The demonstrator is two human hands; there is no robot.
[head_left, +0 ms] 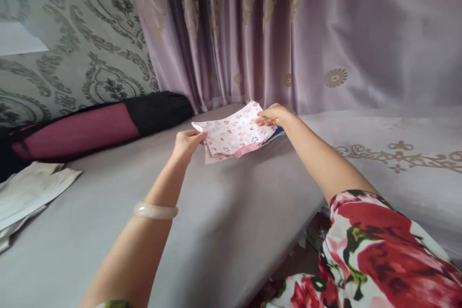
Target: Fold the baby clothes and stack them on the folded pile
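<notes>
A small white cloth garment with a pink and red print is stretched between my two hands, above the far part of the grey-covered bed. My left hand pinches its left edge between thumb and fingers. At the right side, my right hand grips the upper corner, its fingers lying over the fabric. A pink band runs along the lower edge. Beneath the right end, a bit of blue cloth shows; most of it is hidden. The garment's exact kind is unclear.
Light folded cloths lie at the left on the grey bed surface. A long black and maroon bag rests against the patterned wall. Purple curtains hang behind. The bed's edge runs down at the right, near a floral-clothed lap.
</notes>
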